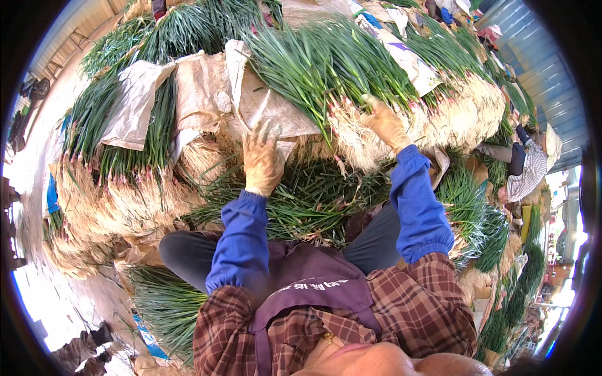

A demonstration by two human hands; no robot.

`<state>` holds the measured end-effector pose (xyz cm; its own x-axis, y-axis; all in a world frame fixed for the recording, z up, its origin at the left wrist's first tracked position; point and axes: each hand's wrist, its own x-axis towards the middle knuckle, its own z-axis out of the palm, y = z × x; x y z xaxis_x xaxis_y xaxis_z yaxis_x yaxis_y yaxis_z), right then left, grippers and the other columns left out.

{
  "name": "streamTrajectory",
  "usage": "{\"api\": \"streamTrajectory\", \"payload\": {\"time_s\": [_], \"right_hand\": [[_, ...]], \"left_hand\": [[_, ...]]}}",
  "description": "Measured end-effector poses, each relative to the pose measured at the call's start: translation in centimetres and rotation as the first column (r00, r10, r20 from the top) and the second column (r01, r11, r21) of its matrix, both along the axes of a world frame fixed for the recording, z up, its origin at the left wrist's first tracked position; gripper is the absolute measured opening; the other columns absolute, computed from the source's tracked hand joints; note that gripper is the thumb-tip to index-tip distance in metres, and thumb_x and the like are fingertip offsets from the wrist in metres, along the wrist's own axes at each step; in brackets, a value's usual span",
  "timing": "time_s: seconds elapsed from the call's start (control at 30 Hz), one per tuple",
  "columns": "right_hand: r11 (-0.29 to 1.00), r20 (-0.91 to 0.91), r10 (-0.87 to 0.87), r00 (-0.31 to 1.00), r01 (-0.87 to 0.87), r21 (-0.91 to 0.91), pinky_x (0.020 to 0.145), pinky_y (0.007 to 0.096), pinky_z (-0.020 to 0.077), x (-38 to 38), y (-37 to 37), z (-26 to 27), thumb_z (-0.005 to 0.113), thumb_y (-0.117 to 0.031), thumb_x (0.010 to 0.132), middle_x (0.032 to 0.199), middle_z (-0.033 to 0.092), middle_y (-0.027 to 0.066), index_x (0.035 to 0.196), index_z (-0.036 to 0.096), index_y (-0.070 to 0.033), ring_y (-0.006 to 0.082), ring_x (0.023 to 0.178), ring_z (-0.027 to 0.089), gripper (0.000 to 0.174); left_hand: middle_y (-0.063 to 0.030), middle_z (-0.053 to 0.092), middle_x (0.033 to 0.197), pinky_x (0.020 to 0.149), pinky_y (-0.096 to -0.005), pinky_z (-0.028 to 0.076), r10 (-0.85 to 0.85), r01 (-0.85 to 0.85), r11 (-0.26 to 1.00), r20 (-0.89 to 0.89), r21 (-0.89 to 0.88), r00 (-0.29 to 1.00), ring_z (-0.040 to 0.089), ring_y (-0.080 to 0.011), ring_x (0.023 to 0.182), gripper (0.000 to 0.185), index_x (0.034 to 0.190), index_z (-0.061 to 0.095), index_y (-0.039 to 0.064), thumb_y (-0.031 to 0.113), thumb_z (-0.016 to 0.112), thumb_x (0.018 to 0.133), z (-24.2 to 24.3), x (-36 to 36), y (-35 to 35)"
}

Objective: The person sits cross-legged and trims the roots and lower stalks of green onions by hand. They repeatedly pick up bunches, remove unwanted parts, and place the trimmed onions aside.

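Note:
My left hand [263, 160], in a tan glove, has its fingers apart and holds nothing. It is in front of a woven sack sheet [275, 110]. My right hand [384, 123], in a matching glove, reaches to the pale roots and reddish stem bases of a large bundle of green onions [329, 70]. Its fingertips are blurred, so I cannot tell whether they grip any stems. The bundle's long leaves point away from me. Between my arms, loose green leaves [305, 202] are heaped below the stack, in front of my bent legs.
At left, more green onions [136, 174] are stacked with roots facing me, partly under a pale sack [136, 103]. Another green onion bundle [164, 301] lies beside my left knee. On the right are more onions [461, 202] and another person [531, 169]. A motorcycle [35, 91] stands far left.

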<state>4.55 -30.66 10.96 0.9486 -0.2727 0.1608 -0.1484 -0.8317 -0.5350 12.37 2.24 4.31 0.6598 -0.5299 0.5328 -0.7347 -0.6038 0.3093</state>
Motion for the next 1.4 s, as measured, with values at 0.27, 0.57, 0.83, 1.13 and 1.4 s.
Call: {"api": "streamTrajectory", "payload": {"time_s": [0.27,0.57,0.83,1.13,1.4], "right_hand": [[0.949,-0.148,-0.258,0.955,0.223,-0.221,0.079,0.0395,0.0490,4.6,3.8,0.1,0.065,-0.042,0.084,0.097,0.067,0.0134,0.100,0.067,-0.013,0.0283,0.090,0.065,0.033],[0.933,-0.137,0.004,0.991,0.046,0.357,0.058,0.0212,0.0493,0.9,9.6,6.2,0.045,-0.034,0.100,0.086,0.066,0.0057,0.114,0.061,-0.010,0.0097,0.063,0.060,0.031],[0.994,-0.569,0.097,0.817,-0.108,0.014,0.064,0.0377,0.0532,-8.1,16.0,-4.8,0.059,-0.038,0.091,0.079,0.068,0.0141,0.109,0.066,-0.011,0.0288,0.068,0.066,0.034],[0.913,0.047,0.406,0.913,-0.407,0.023,0.059,0.0425,0.0467,-6.6,19.1,-5.3,0.054,-0.042,0.092,0.067,0.060,0.0113,0.071,0.060,-0.010,0.0340,0.067,0.061,0.038],[0.684,-0.457,0.718,0.525,-0.410,0.603,0.067,0.0336,0.0541,-2.8,15.4,-4.3,0.061,-0.049,0.088,0.080,0.070,0.0110,0.100,0.072,-0.007,0.0167,0.072,0.067,0.045]], "left_hand": [[-0.0038,0.030,0.153,0.113,-0.0530,0.020,0.117,-0.002,0.962,-0.404,0.274,0.907,0.023,-0.0266,0.143,0.070,0.143,0.039,0.018,0.012,0.061,0.077,-9.0,1.0,2.0],[-0.0041,0.066,0.097,0.081,-0.0265,0.050,-0.366,-0.196,0.598,-0.483,-0.777,0.795,0.060,-0.0121,0.085,0.022,0.116,0.061,0.004,0.006,0.052,0.096,3.3,-5.1,0.0],[0.0008,0.057,0.075,0.065,-0.0230,0.044,-0.751,-0.409,0.552,-0.646,-0.727,0.134,0.054,-0.0094,0.070,0.027,0.092,0.054,0.008,0.030,0.043,0.103,2.0,-10.3,-0.5],[0.0008,0.049,0.060,0.048,-0.0242,0.038,-0.395,-0.270,0.782,-0.782,-0.561,0.481,0.045,-0.0075,0.052,0.027,0.089,0.054,0.004,0.024,0.043,0.102,-1.2,-15.3,1.6],[-0.0012,0.059,0.070,0.054,-0.0195,0.040,-0.629,-0.424,0.548,-0.689,-0.721,0.360,0.049,-0.0066,0.056,0.025,0.115,0.049,0.004,0.024,0.039,0.104,3.1,-13.4,4.9]]}}
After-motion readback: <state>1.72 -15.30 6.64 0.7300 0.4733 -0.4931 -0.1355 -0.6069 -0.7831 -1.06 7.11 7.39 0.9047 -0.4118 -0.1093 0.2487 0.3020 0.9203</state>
